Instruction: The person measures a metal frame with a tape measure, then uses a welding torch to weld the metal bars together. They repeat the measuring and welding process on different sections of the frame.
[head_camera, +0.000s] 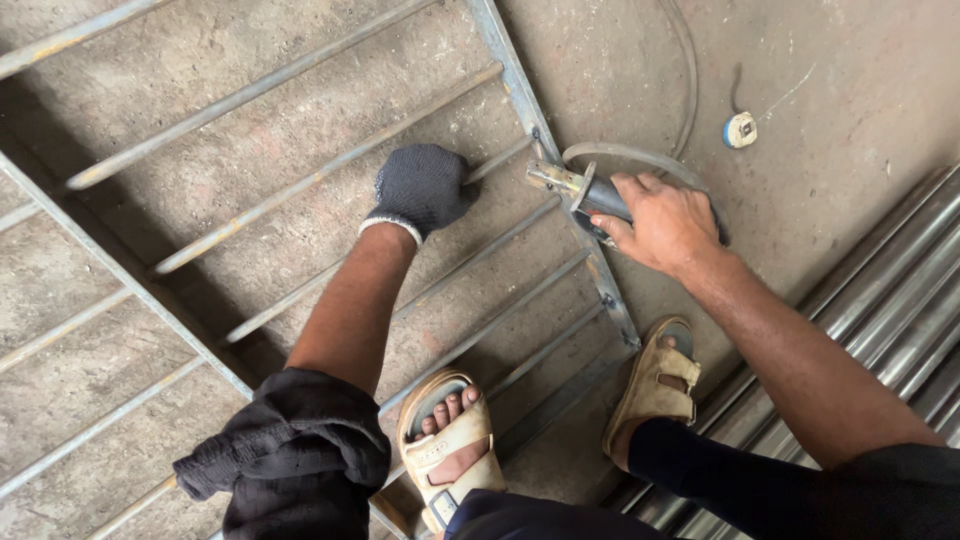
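A grey metal grille frame (300, 180) of thin bars lies flat on the concrete floor. My left hand (422, 188), in a dark knit glove, presses down on one of its bars near the right side rail. My bare right hand (665, 222) grips the dark handle of a welding electrode holder (575, 188), whose brass-coloured jaws touch the frame's right rail. A grey cable (640, 155) loops away from the holder behind my hand.
My two feet in tan sandals (452, 450) (655, 385) stand at the frame's near corner. Shiny steel tubes (900, 300) lie stacked at the right. A small blue and white roll (740, 130) rests on the floor at the upper right.
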